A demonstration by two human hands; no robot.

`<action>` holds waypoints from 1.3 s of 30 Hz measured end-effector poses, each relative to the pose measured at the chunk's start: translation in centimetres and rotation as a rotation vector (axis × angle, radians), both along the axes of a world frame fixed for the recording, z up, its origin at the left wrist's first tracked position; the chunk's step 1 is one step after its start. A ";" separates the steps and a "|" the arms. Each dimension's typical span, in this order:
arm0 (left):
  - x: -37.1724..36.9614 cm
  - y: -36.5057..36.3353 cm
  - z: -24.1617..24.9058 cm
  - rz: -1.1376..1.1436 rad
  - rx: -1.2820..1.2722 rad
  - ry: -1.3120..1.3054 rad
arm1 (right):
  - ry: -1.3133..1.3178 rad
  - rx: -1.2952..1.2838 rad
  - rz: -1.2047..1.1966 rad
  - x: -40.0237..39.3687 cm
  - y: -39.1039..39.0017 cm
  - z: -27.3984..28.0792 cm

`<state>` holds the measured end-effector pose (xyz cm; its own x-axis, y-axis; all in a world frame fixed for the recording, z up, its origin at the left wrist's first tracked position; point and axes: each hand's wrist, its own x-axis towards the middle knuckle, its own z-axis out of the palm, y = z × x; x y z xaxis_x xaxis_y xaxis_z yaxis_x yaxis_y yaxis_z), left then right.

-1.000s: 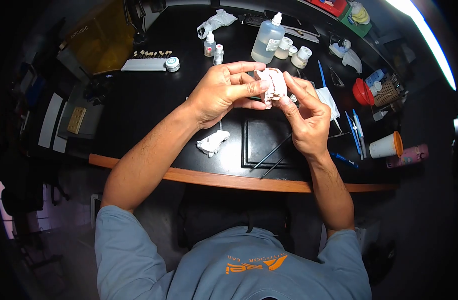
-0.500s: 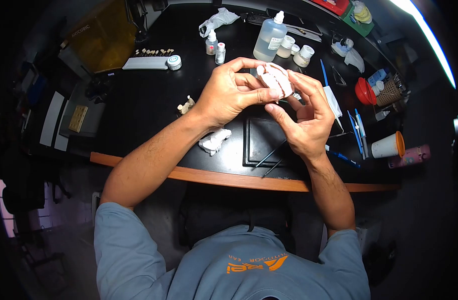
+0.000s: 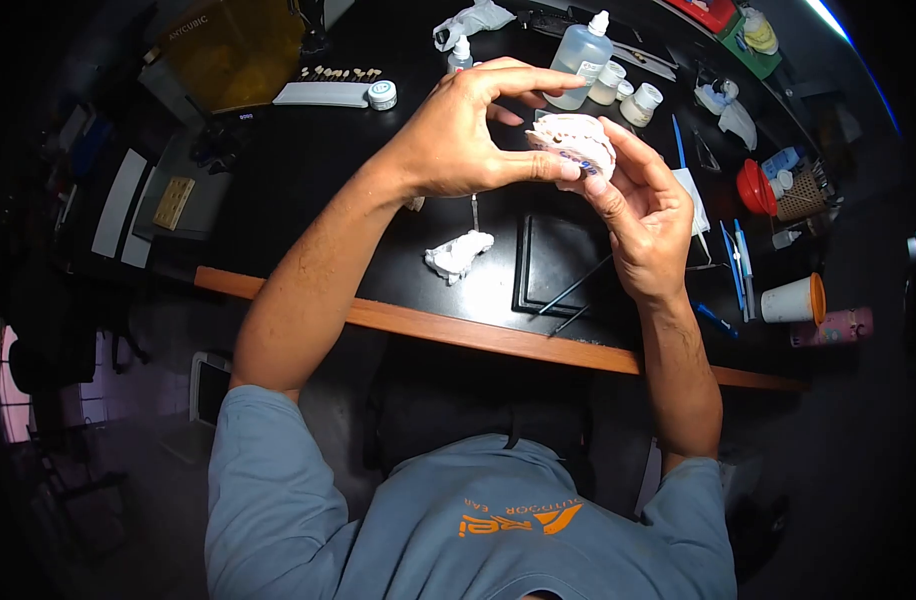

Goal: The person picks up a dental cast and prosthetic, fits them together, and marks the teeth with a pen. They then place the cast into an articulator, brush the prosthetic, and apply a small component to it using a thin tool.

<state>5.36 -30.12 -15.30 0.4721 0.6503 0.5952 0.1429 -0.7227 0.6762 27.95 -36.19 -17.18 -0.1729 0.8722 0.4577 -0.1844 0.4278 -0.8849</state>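
A pale pinkish-white dental cast (image 3: 580,135) with blue writing on its side is held up over the desk. My right hand (image 3: 646,215) grips its right side between thumb and fingers. My left hand (image 3: 468,130) is spread around its left side; the thumb tip touches the cast's lower front, while the fingers stretch out above, apart from it. Below the hands, two thin dark-handled tools (image 3: 570,300) rest across a black square tray (image 3: 524,270). A crumpled white tissue (image 3: 458,256) lies to the left of the tray.
Behind the hands stand a large clear bottle (image 3: 580,60) and small white-capped jars (image 3: 640,103). A shade-tab strip (image 3: 323,94) and a round jar (image 3: 382,95) sit at back left. At right are blue-handled tools (image 3: 743,265), a red bowl (image 3: 753,187) and a cup (image 3: 790,300).
The cast has been turned, so blue writing on its side now shows. My left fingers have lifted off it and spread. The camera view has shifted slightly.
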 end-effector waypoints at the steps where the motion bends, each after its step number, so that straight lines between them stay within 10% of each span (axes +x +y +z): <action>1: -0.2 0.3 -0.1 -0.101 -0.054 -0.024 | 0.000 -0.014 0.012 -0.2 -0.1 -0.1; 12: 1.5 -1.0 -1.3 -0.234 -0.203 -0.172 | -0.016 0.142 -0.007 0.4 0.3 -0.4; 32: 2.6 -0.8 -1.8 -0.017 0.316 -0.149 | -0.100 0.228 -0.089 -0.2 -0.3 -0.4; 39: 3.0 -0.8 -1.4 0.088 0.412 -0.188 | -0.425 0.578 -0.498 -0.2 -0.1 -0.4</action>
<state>8.32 -30.96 -16.65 0.2845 0.3744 0.8825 0.1179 -0.9273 0.3554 27.76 -36.28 -17.56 -0.0900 0.5427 0.8351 0.4404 0.7737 -0.4554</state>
